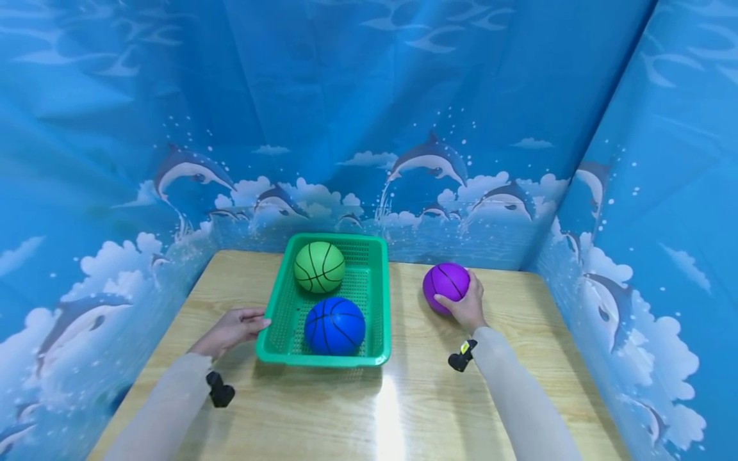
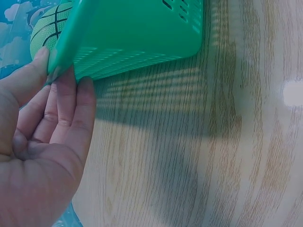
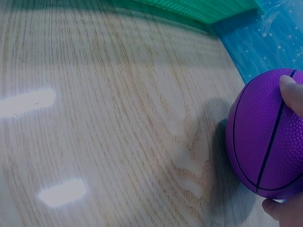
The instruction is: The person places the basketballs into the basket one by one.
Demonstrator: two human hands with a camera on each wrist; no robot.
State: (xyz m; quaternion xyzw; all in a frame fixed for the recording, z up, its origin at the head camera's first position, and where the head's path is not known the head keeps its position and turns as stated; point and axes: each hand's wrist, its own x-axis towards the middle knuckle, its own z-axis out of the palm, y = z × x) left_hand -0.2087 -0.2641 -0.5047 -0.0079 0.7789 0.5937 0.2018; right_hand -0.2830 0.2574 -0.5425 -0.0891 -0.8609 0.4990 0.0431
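A green plastic basket (image 1: 383, 301) stands on the table with a light green ball (image 1: 319, 267) at its back and a blue ball (image 1: 334, 326) at its front. My left hand (image 1: 233, 331) pinches the basket's left rim; in the left wrist view the thumb (image 2: 35, 71) lies on the outer top of the rim and the fingers reach beneath it. Right of the basket, my right hand (image 1: 468, 306) grips a purple ball (image 1: 444, 285) marked with black basketball lines. The right wrist view shows a fingertip on the purple ball (image 3: 265, 137) at either side.
The pale wooden table (image 1: 311, 410) ends at the back against a blue dolphin-print curtain (image 1: 369, 128). More of this curtain rises along the left and right sides. A black wrist camera (image 1: 220, 390) hangs at the left sleeve, another black camera (image 1: 461, 357) at the right.
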